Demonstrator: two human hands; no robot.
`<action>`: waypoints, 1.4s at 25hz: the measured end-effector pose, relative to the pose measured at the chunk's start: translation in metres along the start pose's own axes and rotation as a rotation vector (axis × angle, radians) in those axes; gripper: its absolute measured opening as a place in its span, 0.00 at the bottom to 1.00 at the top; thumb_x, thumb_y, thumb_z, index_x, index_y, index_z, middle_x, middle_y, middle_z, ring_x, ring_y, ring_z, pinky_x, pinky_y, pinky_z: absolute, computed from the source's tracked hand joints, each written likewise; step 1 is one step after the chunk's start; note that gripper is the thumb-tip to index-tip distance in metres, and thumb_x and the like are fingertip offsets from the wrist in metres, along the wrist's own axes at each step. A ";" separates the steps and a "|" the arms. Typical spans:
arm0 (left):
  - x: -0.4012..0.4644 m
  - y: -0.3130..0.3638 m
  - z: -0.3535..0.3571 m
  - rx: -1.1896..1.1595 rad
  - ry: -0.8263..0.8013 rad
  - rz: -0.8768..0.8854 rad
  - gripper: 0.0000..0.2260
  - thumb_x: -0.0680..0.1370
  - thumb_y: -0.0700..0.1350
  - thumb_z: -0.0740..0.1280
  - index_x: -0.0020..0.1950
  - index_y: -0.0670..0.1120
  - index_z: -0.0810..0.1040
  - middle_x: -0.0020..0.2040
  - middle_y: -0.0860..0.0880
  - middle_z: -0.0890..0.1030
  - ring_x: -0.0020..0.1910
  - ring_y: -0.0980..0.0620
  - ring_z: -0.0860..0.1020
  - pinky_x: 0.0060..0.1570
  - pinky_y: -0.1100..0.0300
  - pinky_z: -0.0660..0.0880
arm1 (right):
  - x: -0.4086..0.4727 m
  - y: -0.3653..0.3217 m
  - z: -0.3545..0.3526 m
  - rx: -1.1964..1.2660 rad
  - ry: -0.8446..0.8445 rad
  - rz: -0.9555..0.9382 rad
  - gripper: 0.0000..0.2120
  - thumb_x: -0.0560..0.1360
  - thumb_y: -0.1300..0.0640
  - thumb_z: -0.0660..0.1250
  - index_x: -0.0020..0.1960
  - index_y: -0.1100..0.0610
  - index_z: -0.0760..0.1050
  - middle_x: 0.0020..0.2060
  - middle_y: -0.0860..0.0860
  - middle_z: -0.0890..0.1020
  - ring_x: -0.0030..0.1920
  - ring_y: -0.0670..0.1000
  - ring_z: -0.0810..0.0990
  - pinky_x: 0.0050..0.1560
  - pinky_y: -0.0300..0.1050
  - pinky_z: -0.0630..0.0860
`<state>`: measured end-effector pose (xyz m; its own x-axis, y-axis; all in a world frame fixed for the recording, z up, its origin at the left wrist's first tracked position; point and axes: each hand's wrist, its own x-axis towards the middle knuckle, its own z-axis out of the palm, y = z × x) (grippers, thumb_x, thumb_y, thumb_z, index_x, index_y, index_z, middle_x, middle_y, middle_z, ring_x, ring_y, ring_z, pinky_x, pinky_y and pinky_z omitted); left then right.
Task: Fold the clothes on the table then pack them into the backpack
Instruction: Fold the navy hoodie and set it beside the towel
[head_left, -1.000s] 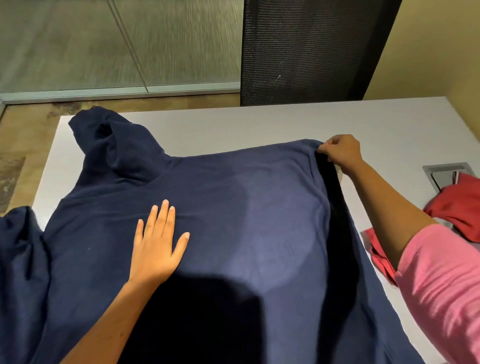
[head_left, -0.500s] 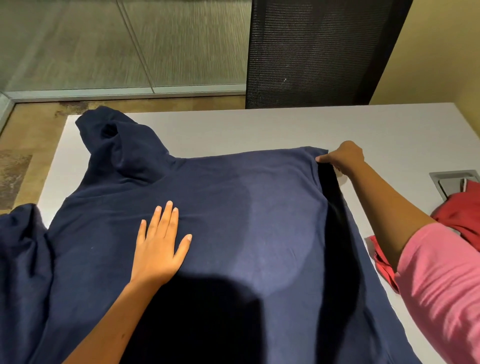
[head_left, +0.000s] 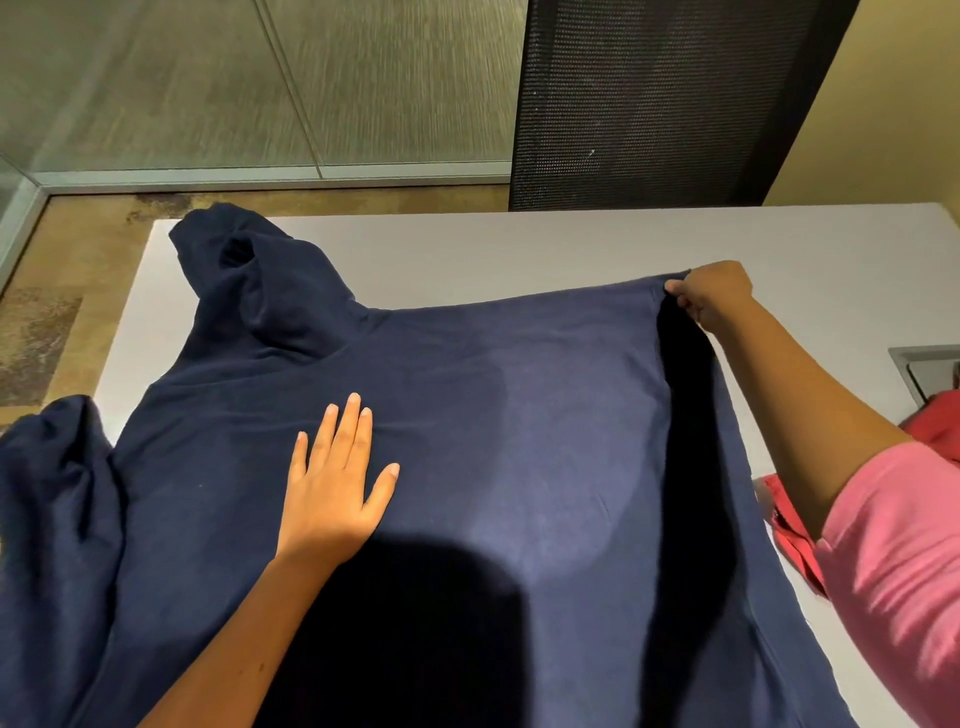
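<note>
Pinching the navy garment (head_left: 519, 415) corner, right hand (head_left: 714, 296) has stretched it farther right.

Your surroundings, itemised:

- Table (head_left: 519, 249): white, matte top, in front of you, its far edge and far-left corner in view.
- Recessed metal panel (head_left: 922, 366): grey, set into the tabletop at your right, cut off by the frame edge.
- Chair back (head_left: 660, 98): black mesh, upright, just beyond the table's far edge.
- Floor (head_left: 67, 275): tan, mottled with darker patches, visible to your left of the table.
- Glass partition (head_left: 208, 83): frosted grey-green panels beyond the floor, divided by a thin seam, seated in a pale metal base rail.
- Wall (head_left: 883, 104): plain yellow-beige, at your far right.
- Light: from behind you, throwing a hard dark shadow forward.
</note>
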<state>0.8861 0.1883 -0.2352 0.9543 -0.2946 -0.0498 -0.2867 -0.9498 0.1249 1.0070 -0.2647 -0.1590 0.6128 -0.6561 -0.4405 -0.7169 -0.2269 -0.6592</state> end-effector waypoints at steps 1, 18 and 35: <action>0.000 0.000 0.001 0.002 0.003 -0.001 0.32 0.79 0.60 0.48 0.78 0.44 0.56 0.79 0.50 0.50 0.78 0.50 0.48 0.74 0.45 0.51 | 0.004 0.002 -0.001 -0.060 0.038 -0.051 0.08 0.77 0.59 0.67 0.48 0.65 0.76 0.38 0.55 0.77 0.37 0.51 0.76 0.36 0.37 0.72; -0.001 0.007 0.003 0.005 -0.002 -0.106 0.32 0.79 0.60 0.48 0.78 0.42 0.55 0.79 0.41 0.51 0.77 0.42 0.52 0.70 0.37 0.56 | -0.178 0.097 0.093 -0.176 0.147 -0.700 0.21 0.79 0.59 0.61 0.71 0.61 0.66 0.72 0.58 0.64 0.74 0.57 0.59 0.73 0.52 0.55; -0.107 -0.063 -0.068 -0.292 0.191 -0.191 0.14 0.73 0.36 0.65 0.58 0.45 0.80 0.54 0.47 0.82 0.53 0.41 0.79 0.48 0.47 0.74 | -0.342 0.163 0.116 -0.947 -0.143 -0.434 0.29 0.81 0.41 0.44 0.77 0.55 0.56 0.77 0.58 0.54 0.75 0.63 0.55 0.69 0.64 0.63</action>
<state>0.8081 0.2867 -0.1701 0.9945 -0.0649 0.0821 -0.0931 -0.9077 0.4091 0.7193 0.0059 -0.1867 0.8687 -0.3068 -0.3889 -0.3559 -0.9327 -0.0592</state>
